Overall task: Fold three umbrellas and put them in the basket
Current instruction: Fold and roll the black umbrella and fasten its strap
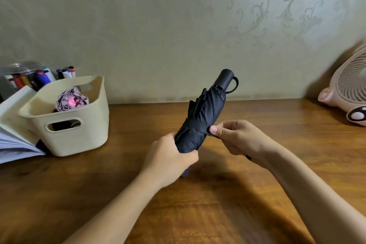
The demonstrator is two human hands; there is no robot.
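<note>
Black umbrella (204,113) is in the middle of the frame, tilted, over the table (257,194). Left hand (168,156) wraps round its bottom end to keep it steady. Right hand (237,138) pinches the strap (202,127), likely to keep the cloth rolled tight. Basket (79,140) waits at the left, with a purple umbrella (71,101) inside.

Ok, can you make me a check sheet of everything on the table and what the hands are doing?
Surface: wooden table.
Job's things: black umbrella, folded, held above the table; mauve umbrella bunched in the cream basket.
Clutter: markers behind the basket, open book beside it.
Hands: left hand grips the black umbrella's lower end; right hand pinches its fabric.
Cables: nothing seen.
Surroundings: patterned wall, pink fan at right.
</note>
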